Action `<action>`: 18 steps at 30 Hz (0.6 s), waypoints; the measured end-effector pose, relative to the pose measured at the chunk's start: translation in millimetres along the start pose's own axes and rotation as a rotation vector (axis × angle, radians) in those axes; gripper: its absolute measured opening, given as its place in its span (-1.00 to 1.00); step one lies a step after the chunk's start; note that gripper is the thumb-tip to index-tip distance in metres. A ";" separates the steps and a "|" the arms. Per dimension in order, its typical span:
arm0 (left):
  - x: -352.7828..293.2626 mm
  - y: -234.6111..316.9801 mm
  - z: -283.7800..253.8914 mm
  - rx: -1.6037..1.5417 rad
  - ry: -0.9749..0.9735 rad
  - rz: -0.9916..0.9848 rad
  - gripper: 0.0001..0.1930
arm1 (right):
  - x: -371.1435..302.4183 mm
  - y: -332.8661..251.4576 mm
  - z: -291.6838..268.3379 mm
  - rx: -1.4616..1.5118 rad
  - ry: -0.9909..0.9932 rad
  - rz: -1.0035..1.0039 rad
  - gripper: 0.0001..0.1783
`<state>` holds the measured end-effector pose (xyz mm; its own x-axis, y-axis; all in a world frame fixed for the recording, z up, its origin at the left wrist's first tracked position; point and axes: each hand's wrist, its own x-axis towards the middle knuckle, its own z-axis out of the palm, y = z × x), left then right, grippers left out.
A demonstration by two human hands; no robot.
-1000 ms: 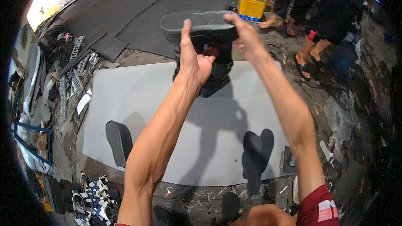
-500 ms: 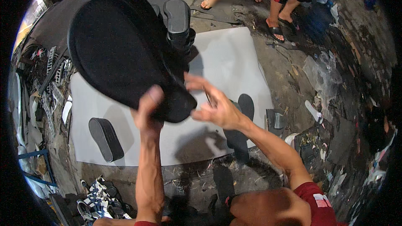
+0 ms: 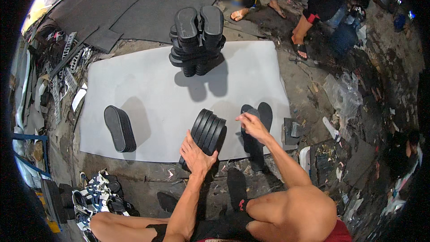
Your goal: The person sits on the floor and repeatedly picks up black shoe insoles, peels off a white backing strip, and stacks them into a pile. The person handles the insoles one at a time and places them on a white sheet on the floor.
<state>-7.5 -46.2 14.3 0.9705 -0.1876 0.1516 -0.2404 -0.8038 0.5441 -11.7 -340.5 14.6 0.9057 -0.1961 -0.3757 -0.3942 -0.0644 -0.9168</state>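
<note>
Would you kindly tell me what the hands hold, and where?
The left hand grips a stack of soles by its near end; the right hand holds nothing.

Pale grey sheet spread on a dark, littered floor, with black soles at three places.
Just inside the sheet's far edge, slightly right of its middle, stands a pile of crisscrossed soles. A neat stack of soles sits near the left edge, toward the near left corner. By the near right corner lie overlapping flat dark soles, reaching past the near edge. On the floor, dark matting covers ground beyond the far edge, and a heap of white-and-dark sandals lies off the near left corner.
</note>
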 end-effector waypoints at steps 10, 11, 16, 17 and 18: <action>-16.5 -7.8 -1.4 -0.593 0.232 0.107 0.35 | 0.3 -197.7 77.9 -0.755 -0.072 -0.777 -0.44; -15.9 -9.5 -0.7 -0.563 0.284 0.153 0.37 | -26.1 -222.7 91.7 -0.820 -0.096 -0.728 -0.44; -22.5 -48.2 43.4 -0.581 0.176 0.087 0.50 | -36.1 -179.0 130.0 -0.916 -0.042 -0.677 -0.41; -21.2 -43.2 42.8 -0.596 0.115 0.079 0.49 | -35.8 -168.9 127.7 -0.913 -0.023 -0.618 -0.41; -19.6 -39.2 41.2 -0.608 0.058 0.070 0.47 | -32.4 -162.1 123.4 -0.921 -0.001 -0.625 -0.41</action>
<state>-16.3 -34.3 -44.0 0.9535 -0.1834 0.2391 -0.2880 -0.3214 0.9021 42.0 -203.0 158.6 0.9853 0.1254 0.1160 0.1668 -0.8534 -0.4939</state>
